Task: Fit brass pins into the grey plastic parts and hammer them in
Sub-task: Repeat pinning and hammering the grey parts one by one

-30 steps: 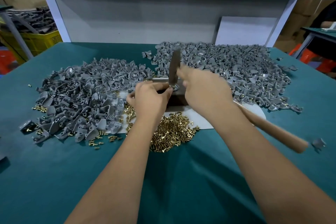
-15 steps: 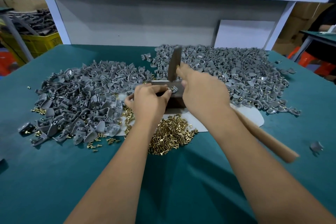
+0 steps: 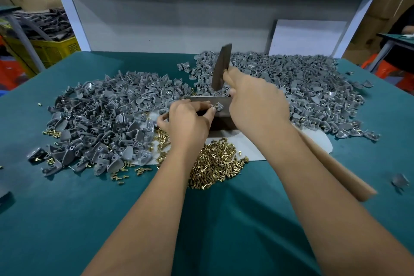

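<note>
A small grey plastic part (image 3: 216,107) with a brass pin standing in it sits on top of a dark block (image 3: 220,116) near the middle of the worktop (image 3: 67,219). The part is matte grey, moulded, with a curved wing-like shape; its finer detail is too small to tell. The left hand (image 3: 188,123) pinches it between thumb and fingertips, a closed grip on the part. The right hand (image 3: 257,105) is wrapped around the hammer (image 3: 220,69) close under its head, a closed grip on the handle. The head is dark, flat-sided metal, raised above the block and tilted slightly; the handle is pale, smooth wood and runs back along the right forearm toward the worktop's right edge, blurred.

2 heaps of like grey parts lie on the worktop: the left heap (image 3: 100,125) spreads toward the left edge, the right heap (image 3: 302,87) toward the far right corner. A pile of brass pins (image 3: 215,163), short, shiny and flanged, lies just in front of the block toward the near edge, with strays scattered along the left heap's near side. A white sheet (image 3: 318,143) lies under the block and pins. The worktop is covered with a smooth teal mat. One loose grey part (image 3: 399,180) lies near the right edge.
</note>
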A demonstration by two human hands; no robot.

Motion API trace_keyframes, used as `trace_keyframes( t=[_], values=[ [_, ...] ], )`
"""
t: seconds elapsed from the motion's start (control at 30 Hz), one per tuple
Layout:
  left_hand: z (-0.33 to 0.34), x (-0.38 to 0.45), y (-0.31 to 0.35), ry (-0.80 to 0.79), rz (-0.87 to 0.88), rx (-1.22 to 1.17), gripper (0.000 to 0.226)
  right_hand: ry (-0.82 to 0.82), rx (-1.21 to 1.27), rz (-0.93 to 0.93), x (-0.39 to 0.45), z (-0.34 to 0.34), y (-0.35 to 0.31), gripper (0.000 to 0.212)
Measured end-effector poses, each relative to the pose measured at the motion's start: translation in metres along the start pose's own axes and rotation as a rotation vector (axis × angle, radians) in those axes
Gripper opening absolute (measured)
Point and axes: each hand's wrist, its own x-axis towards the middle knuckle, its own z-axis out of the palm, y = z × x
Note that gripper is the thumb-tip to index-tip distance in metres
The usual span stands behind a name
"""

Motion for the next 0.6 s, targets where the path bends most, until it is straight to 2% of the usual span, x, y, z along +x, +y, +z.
trace_keyframes(
  t=[0.1, 0.2, 0.37, 0.5, 0.6],
  values=[
    [-0.001, -0.001, 0.0, -0.031, 0.007, 0.008, 0.022, -0.114, -0.005, -0.038, -0.003, 0.003, 0.002, 0.044],
    [-0.004, -0.002, 0.001, -0.024, 0.006, -0.012, 0.023, -0.137, 0.041, -0.017, 0.007, 0.0, 0.007, 0.028],
    [-0.006, 0.003, 0.003, -0.057, -0.013, -0.059, 0.014, 0.031, 0.207, 0.196, 0.003, 0.015, 0.026, 0.015],
    [-0.006, 0.004, 0.002, -0.092, -0.042, -0.077, 0.007, 0.01, 0.182, 0.36, -0.003, 0.026, 0.049, 0.01],
    [-0.005, 0.006, 0.001, -0.109, -0.039, -0.092, 0.007, -0.038, 0.153, 0.435, -0.007, 0.035, 0.063, 0.019]
  ],
)
